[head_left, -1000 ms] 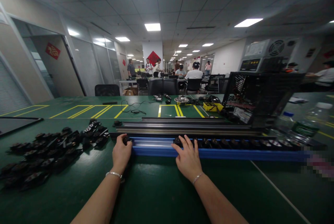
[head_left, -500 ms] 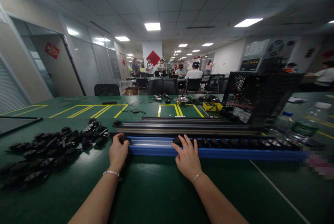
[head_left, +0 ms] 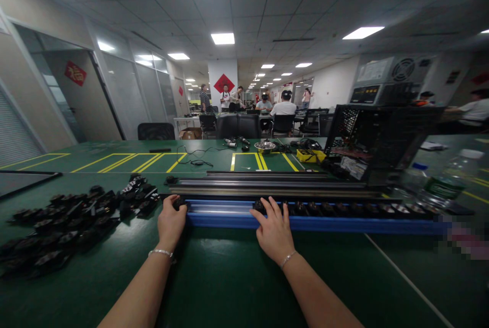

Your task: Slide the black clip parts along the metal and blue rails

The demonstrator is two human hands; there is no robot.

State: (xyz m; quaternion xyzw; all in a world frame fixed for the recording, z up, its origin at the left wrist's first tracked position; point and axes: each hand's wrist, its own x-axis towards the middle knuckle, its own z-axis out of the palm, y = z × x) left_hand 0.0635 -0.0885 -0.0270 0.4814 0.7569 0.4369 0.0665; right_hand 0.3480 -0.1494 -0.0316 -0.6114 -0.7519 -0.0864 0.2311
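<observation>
A long blue rail (head_left: 229,221) with a shiny metallic channel lies across the table in front of me. At its left end my left hand (head_left: 171,221) pinches a small black part (head_left: 178,203) between thumb and fingers. My right hand (head_left: 275,226) rests over the middle of the rail with its fingers spread. Its thumb and forefinger are beside another black part (head_left: 259,207), which the fingers partly cover. To the right of that hand, a row of similar black parts (head_left: 327,209) sits along the channel.
A heap of black parts (head_left: 76,221) spreads over the green table (head_left: 217,277) at left. Dark rails (head_left: 275,185) lie behind the blue one. At right stand an open computer case (head_left: 385,139) and plastic bottles (head_left: 446,180). Farther back are a metal bowl (head_left: 265,146) and a yellow tray (head_left: 310,156).
My left hand has shifted very slightly left with the black part. My right hand stays almost in place. In the background, standing people have moved a little to the right.
</observation>
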